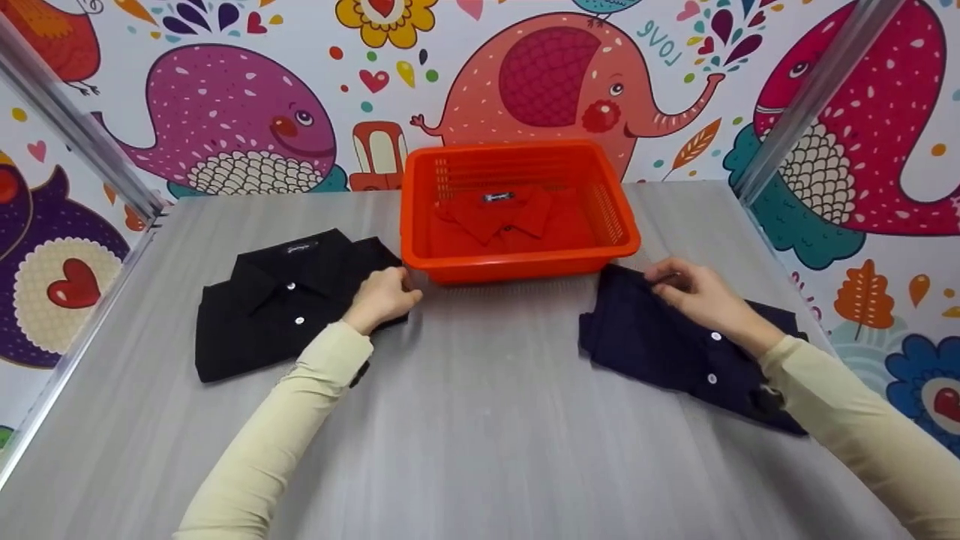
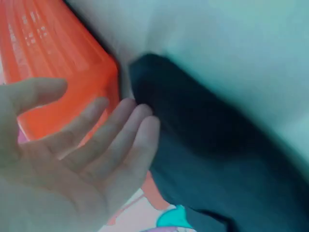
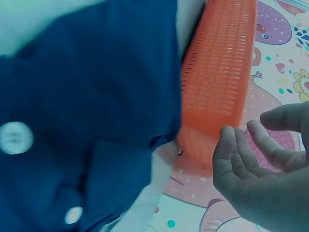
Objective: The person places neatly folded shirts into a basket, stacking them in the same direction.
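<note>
A folded black shirt (image 1: 281, 315) with white buttons lies on the left of the table. My left hand (image 1: 384, 298) is over its right edge, and in the left wrist view the fingers (image 2: 123, 130) are loosely extended with nothing in them. On the right lies a folded navy shirt (image 1: 637, 337), also with white buttons. Above its far side is my right hand (image 1: 694, 292); the right wrist view shows its fingers (image 3: 224, 154) loosely bent, thumb apart, holding nothing. Between the two shirts, at the back, an orange basket (image 1: 517, 264) holds a folded red shirt (image 1: 517, 225).
The grey table (image 1: 480, 420) stretches in front of the basket. A patterned wall (image 1: 300, 75) with cartoon animals closes off the back and both sides. Metal posts (image 1: 817, 97) stand at the rear corners.
</note>
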Demonstrator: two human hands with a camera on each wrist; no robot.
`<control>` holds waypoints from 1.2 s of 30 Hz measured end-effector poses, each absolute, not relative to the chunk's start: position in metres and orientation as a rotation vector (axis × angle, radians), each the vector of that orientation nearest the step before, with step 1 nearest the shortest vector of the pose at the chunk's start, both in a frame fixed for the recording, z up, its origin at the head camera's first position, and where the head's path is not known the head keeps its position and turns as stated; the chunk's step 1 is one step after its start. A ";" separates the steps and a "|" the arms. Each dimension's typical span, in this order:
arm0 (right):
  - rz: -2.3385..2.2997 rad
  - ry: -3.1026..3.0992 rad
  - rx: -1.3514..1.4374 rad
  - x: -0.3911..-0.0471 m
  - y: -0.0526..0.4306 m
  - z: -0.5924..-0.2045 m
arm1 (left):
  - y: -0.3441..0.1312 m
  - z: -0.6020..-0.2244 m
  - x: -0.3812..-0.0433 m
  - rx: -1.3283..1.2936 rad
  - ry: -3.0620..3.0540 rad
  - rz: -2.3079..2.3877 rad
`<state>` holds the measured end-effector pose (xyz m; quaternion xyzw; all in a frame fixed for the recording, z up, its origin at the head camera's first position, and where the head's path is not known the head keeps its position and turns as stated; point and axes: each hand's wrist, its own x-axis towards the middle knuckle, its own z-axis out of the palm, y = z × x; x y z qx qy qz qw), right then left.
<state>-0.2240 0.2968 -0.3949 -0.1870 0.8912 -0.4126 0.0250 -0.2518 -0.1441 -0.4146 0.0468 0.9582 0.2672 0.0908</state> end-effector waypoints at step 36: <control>-1.363 2.892 -0.028 -0.153 0.432 -0.428 | 0.034 -0.426 -0.273 0.290 2.122 1.395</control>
